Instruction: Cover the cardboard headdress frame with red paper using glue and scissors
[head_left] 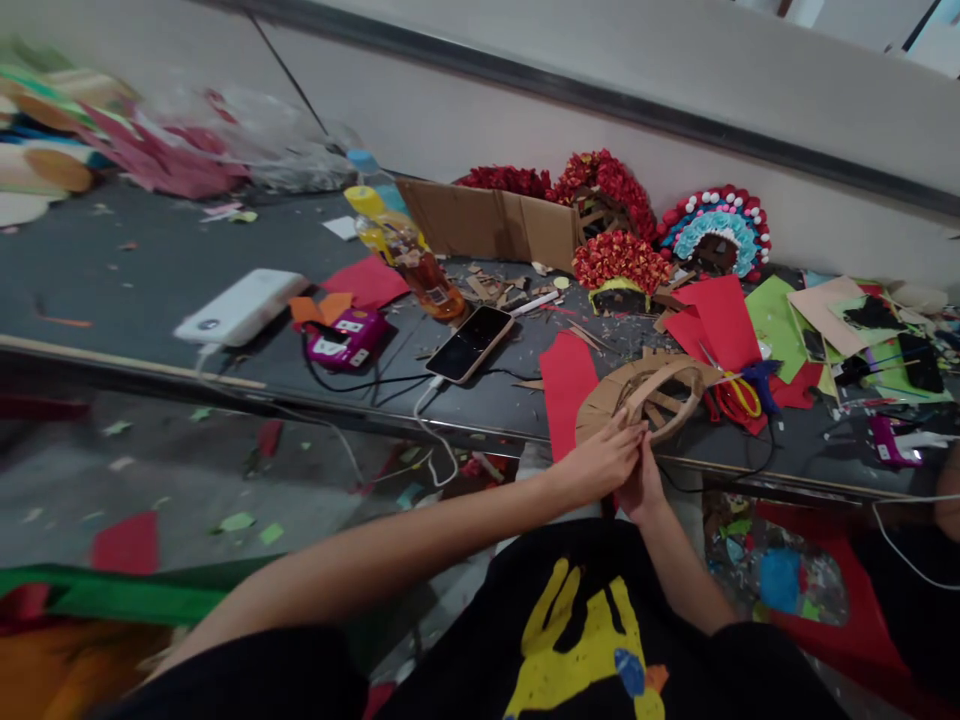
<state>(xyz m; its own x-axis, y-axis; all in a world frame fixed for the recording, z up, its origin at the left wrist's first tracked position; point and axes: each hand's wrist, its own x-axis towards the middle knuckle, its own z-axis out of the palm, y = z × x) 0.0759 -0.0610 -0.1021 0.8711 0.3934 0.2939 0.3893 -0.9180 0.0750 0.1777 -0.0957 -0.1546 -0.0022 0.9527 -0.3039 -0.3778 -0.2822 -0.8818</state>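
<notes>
A brown cardboard frame point(600, 397), made of a fan-shaped piece and a curved band, rests at the table's front edge. My left hand point(609, 458) has its fingers closed on the near end of the band. Pressed against it from the right, my right hand point(642, 482) is closed at the same edge of the frame; its fingertips are partly hidden. A red paper sheet point(564, 385) lies just left of the frame. Yellow-handled scissors point(741, 397) and a blue glue gun point(763, 382) lie to its right.
A phone point(472, 343), a bottle of brown drink point(420, 265), a purple power socket point(349, 340) and a white power bank point(240, 307) stand leftward, with cables hanging over the edge. Decorated headdresses point(622, 262) and a cardboard strip point(487, 222) are behind. Coloured paper point(776, 315) lies right.
</notes>
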